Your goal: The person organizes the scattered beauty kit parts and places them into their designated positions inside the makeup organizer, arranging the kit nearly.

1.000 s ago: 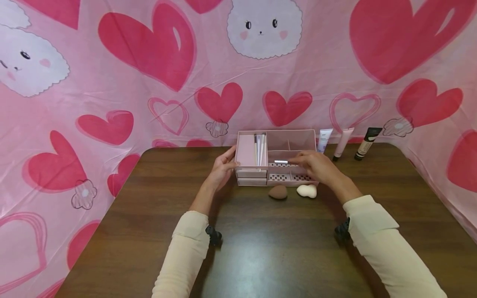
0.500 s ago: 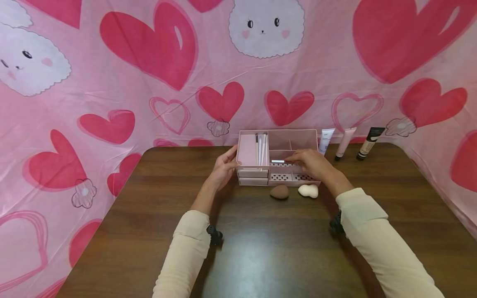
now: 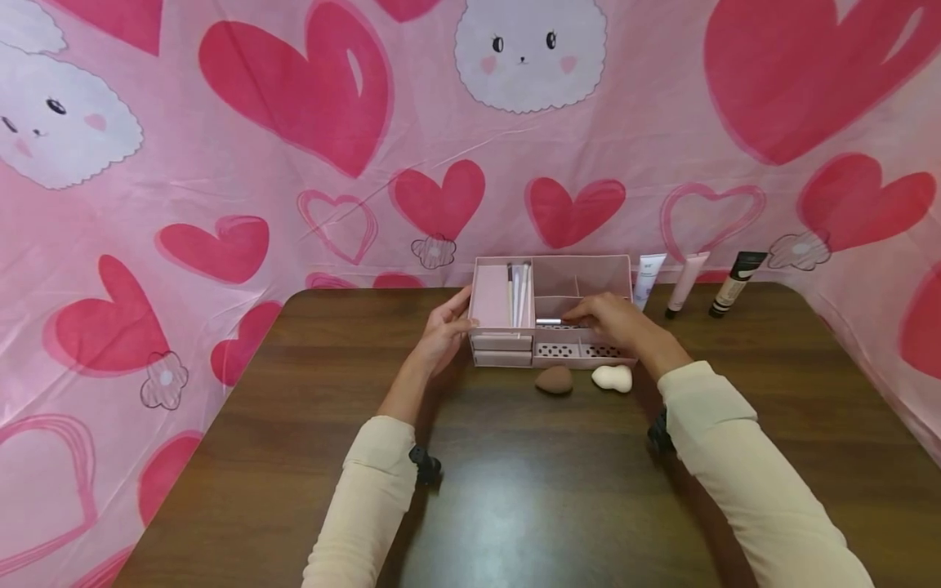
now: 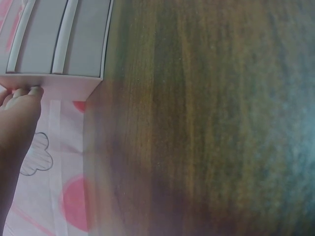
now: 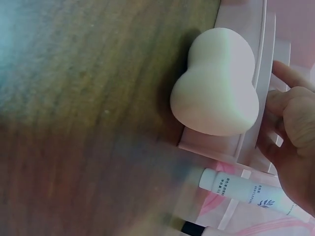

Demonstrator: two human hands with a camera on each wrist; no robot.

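In the head view, a pink makeup organizer stands at the back of the table. My left hand grips its left side, thumb at the front edge and fingers along the wall. My right hand reaches into its middle row from the right. Its fingertips pinch the right end of a slim silver-white stick, lying level just above the dotted floor; its exact kind is unclear. In the right wrist view the curled fingers are behind the organizer's front wall, and the stick is hidden. Makeup brushes lie in the left compartment.
A brown makeup sponge and a cream one sit before the organizer. To its right stand a white tube, a pink tube and a black-capped beige tube. A heart-print cloth hangs behind.
My right hand has moved slightly left and down, bringing the silver-white stick lower and further left in the middle row. My left hand keeps its place on the organizer.
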